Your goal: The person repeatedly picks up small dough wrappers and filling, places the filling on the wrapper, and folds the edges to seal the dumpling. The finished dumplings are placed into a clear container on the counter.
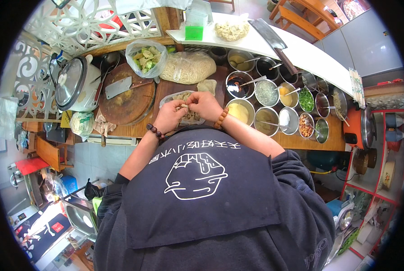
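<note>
My left hand (169, 115) and my right hand (205, 106) meet over a clear plastic tub (163, 100). The fingertips of both pinch a small pale piece of food (184, 106), partly hidden by the fingers. More torn, pale brown food pieces (192, 118) lie in the tub below; it may be cooked meat, but I cannot tell. Just behind my right hand is a small, pale, wrapped bundle (206, 87). Beyond the tub rests a large clear bag of noodles (188, 67). A dark bead bracelet circles my left wrist, a brown one my right.
To the left, a cleaver (119, 87) lies on a round wooden chopping block (127, 108), near a lidded cooker (73, 83). Several metal bowls (268, 93) of sauces and toppings stand to the right. A second cleaver (268, 34) overhangs the white shelf's edge (310, 56).
</note>
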### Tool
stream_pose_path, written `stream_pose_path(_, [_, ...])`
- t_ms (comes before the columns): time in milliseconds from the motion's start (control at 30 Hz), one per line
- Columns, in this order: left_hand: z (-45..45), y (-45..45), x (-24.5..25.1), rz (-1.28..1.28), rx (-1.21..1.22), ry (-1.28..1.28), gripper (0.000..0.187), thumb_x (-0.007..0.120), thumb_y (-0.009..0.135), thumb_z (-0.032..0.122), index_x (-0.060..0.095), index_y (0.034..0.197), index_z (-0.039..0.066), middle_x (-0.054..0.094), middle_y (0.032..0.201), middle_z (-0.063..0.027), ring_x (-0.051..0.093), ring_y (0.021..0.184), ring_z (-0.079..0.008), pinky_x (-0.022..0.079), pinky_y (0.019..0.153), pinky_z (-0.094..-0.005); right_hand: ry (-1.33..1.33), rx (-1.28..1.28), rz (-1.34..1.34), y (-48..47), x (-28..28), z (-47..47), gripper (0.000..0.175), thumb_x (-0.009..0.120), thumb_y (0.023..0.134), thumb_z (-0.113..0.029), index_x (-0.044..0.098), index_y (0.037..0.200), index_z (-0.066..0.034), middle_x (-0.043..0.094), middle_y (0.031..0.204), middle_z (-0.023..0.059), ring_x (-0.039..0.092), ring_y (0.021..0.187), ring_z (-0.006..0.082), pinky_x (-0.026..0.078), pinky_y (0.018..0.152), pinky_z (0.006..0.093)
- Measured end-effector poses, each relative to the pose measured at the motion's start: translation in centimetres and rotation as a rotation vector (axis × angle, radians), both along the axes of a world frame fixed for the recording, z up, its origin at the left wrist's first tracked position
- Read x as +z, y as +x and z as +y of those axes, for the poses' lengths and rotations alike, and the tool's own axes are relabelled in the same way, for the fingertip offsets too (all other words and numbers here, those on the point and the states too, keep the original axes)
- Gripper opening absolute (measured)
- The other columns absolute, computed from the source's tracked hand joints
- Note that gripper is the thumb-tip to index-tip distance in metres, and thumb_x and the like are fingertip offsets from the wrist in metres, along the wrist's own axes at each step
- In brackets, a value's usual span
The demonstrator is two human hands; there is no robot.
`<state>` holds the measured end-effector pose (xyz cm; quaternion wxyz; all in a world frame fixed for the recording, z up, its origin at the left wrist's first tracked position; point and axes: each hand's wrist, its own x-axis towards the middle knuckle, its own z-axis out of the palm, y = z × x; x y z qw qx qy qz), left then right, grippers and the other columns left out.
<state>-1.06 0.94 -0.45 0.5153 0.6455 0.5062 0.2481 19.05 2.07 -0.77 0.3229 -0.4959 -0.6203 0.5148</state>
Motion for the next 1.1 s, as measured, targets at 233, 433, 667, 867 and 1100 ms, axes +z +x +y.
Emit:
stream_pose_path(233, [-0.2,0.7,1.5,0.139,0.015,0.052,0.025,0.067,0.089,0.016,0.072,0.106,-0.001,0.068,0.071,-0.0100,0.061,0.059,-0.0124,0.048,0.056,-0.0311,0.116,0.031,-0.124,-0.3,0.4,-0.1,0.014,0.072,0.076,-0.010,0.070,0.085,0.0008,0.071,0.077,0.0148,0.069,0.071,0.0254,0.054,0.066,0.0359])
stream_pose_path(433, [-0.6,1.3,1.6,0.186,0.040,0.285,0.020,0.066,0.086,0.016,0.074,0.098,0.001,0.071,0.082,-0.0193,0.070,0.072,-0.0317,0.053,0.066,-0.0388,-0.181,-0.025,0.059,-0.3,-0.7,0.1,0.011,0.071,0.076,-0.010,0.068,0.080,-0.0003,0.067,0.071,0.0069,0.062,0.063,0.0161,0.050,0.056,0.0317])
stream_pose_path(667, [-0.3,1.2,1.1,0.180,-0.024,0.420,0.019,0.066,0.086,0.014,0.074,0.098,0.001,0.072,0.085,-0.0187,0.070,0.075,-0.0325,0.055,0.069,-0.0380,-0.559,-0.076,0.359,0.1,-2.0,0.5,0.010,0.069,0.079,-0.010,0.062,0.075,-0.0033,0.060,0.065,0.0056,0.052,0.053,0.0125,0.039,0.046,0.0286])
stream_pose_path(867, [0.0,0.5,1.2,0.057,0.040,0.039,0.016,0.065,0.090,0.013,0.073,0.094,-0.001,0.070,0.073,-0.0073,0.063,0.061,-0.0129,0.050,0.057,-0.0285,-0.616,-0.019,0.284,1.1,-3.2,0.7,0.007,0.065,0.084,-0.005,0.062,0.078,-0.0030,0.059,0.068,0.0025,0.055,0.055,0.0124,0.043,0.049,0.0277])
stream_pose_path(1100, [1.2,-0.4,-0.2,0.030,0.193,0.002,0.024,0.067,0.090,0.018,0.071,0.097,-0.005,0.068,0.071,-0.0077,0.062,0.062,-0.0125,0.049,0.057,-0.0302,0.021,0.007,-0.189,1.3,-2.8,1.5,0.018,0.065,0.085,-0.016,0.076,0.090,-0.0021,0.072,0.078,0.0150,0.069,0.072,0.0246,0.054,0.071,0.0365])
